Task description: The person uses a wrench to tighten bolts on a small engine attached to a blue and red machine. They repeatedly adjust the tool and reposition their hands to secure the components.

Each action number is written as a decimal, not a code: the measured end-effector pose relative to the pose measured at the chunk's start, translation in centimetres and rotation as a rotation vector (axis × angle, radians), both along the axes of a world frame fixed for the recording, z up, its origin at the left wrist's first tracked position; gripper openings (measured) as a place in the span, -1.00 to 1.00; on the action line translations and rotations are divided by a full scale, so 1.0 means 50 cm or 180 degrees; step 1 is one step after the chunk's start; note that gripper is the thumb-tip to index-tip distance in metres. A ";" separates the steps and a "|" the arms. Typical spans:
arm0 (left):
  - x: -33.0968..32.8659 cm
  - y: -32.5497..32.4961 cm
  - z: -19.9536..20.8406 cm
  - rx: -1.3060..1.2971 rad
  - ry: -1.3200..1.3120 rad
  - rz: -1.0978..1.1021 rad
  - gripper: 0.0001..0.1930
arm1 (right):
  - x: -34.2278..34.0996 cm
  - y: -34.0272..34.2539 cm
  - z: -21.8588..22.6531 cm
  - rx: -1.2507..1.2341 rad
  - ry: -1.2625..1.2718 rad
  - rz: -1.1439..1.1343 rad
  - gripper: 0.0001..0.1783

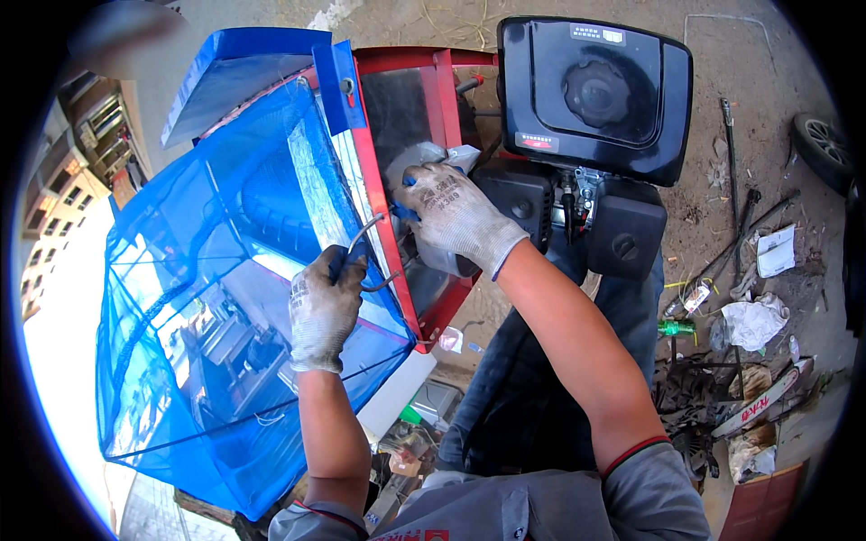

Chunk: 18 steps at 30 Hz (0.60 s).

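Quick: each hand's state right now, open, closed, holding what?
Left hand: closed around the bent grey metal rod.
Right hand: curled beside the red metal frame; whether it holds anything cannot be told.

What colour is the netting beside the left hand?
The netting is bright blue, seen in the head view.

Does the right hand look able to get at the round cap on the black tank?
Probably yes: the right hand is near the black tank, and nothing covers the round cap, though the hand would likely leave the red frame first.
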State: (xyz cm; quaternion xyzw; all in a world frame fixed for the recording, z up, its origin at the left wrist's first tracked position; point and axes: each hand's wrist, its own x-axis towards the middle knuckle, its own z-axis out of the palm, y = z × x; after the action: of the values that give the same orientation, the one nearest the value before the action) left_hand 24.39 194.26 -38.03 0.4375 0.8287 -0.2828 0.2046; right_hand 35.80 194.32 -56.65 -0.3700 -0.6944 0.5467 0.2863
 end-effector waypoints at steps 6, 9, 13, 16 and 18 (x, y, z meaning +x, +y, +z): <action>0.007 0.000 0.001 -0.0002 0.0012 0.0038 -0.72 | -0.019 -0.004 0.011 -0.0093 -0.0209 0.0122 -0.67; 0.005 0.002 0.000 -0.0030 0.0002 0.0030 -0.71 | -0.021 -0.023 0.005 0.0168 -0.0191 -0.0202 -0.60; 0.003 0.001 0.002 -0.0015 0.0002 0.0047 -0.69 | -0.009 -0.011 0.011 -0.0242 -0.0196 0.0142 -0.57; 0.008 -0.001 0.001 0.0024 0.0004 0.0046 -0.70 | -0.013 -0.008 0.026 -0.0846 -0.0065 0.0071 -0.55; 0.008 -0.002 0.001 0.0040 -0.0020 0.0059 -0.70 | -0.015 -0.007 0.032 -0.1170 0.0033 -0.0124 -0.54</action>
State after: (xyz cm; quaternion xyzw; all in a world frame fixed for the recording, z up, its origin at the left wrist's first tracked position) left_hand 24.81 194.19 -37.98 0.4320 0.8338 -0.2743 0.2071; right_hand 35.04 193.96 -55.03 -0.4267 -0.5740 0.6607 0.2281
